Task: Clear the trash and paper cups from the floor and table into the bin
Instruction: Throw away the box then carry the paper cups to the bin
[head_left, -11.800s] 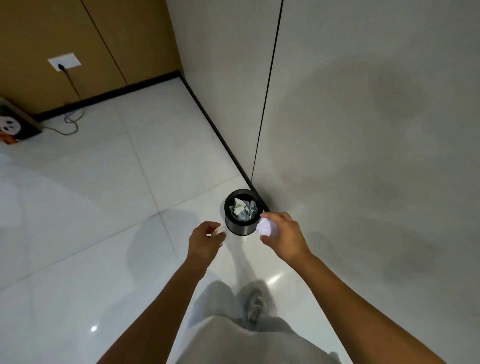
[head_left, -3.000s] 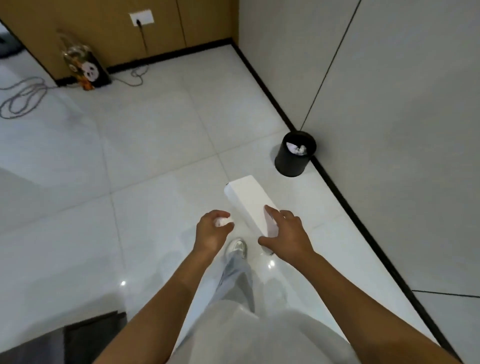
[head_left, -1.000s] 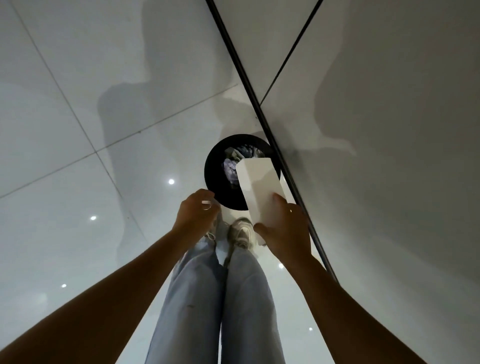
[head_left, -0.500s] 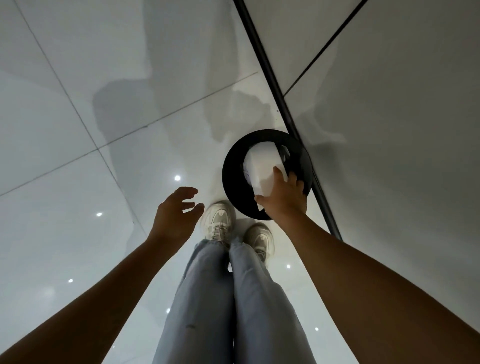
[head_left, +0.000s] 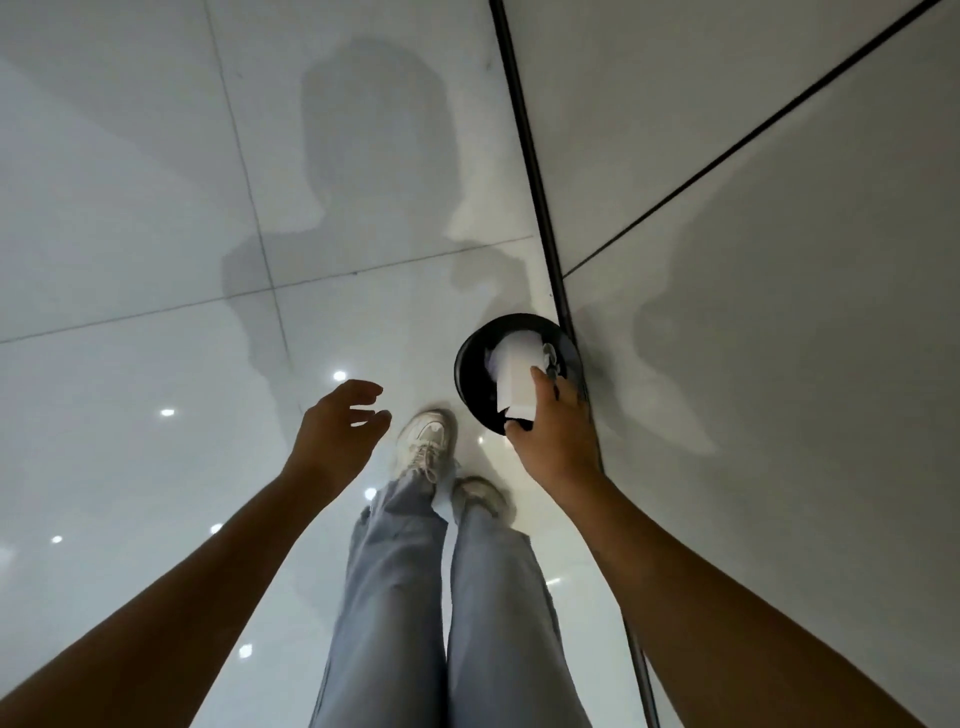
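Head view, looking straight down past pale grey trouser legs (head_left: 415, 597) to two off-white lace-up shoes (head_left: 426, 441) on a glossy white tiled floor (head_left: 130, 364). Right of centre frame, a round black bin (head_left: 470, 374) stands on the floor, touching the dark skirting strip (head_left: 530, 156) that runs along the foot of a grey panelled wall (head_left: 779, 260). Right hand (head_left: 556, 436) is over the near rim of the bin, thumb and fingers curled round the lower end of a white carton (head_left: 514, 374); the carton's far end points down into the bin mouth, resting among crumpled pale trash (head_left: 491, 358) that is partly hidden. No brand, label or writing can be read on the carton, the bin or the shoes; the carton's visible faces look plain white. Left hand (head_left: 337, 431) hangs left of the shoes, centre frame, released, fingers spread and loosely bent, grasping nothing. Small bright ceiling-light reflections dot the tiles at lower left, and the person's shadow falls across floor and wall at upper centre.
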